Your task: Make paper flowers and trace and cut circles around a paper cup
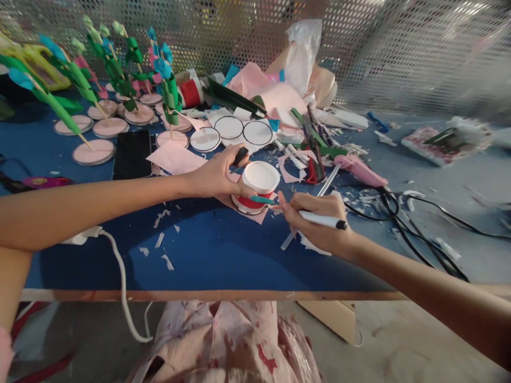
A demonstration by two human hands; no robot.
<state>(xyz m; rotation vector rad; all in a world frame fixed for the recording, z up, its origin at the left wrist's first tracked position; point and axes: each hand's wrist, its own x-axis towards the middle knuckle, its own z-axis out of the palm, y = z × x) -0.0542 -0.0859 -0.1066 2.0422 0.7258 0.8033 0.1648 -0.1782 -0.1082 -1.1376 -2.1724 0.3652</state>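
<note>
My left hand [217, 173] is closed around a red and white paper cup [261, 176], thumb pressed low on its near side. A black pen cap [240, 156] sticks out between its fingers. The cup rests with its white round end up on a piece of pink paper [260, 217], and a dark line shows along the lower edge. To the right of the cup, my right hand [315, 221] grips a white marker [319, 218] with a black end. My fingers are close to the foot of the cup; they hide the marker's tip.
Pink discs [93, 151] with green-wrapped sticks stand at the left, beside a black phone [132, 154]. White circles [229, 128] outlined in black lie behind the cup. At the right are a pink glue gun [361, 169], scissors [314, 165], black cords [399, 207] and paper scraps.
</note>
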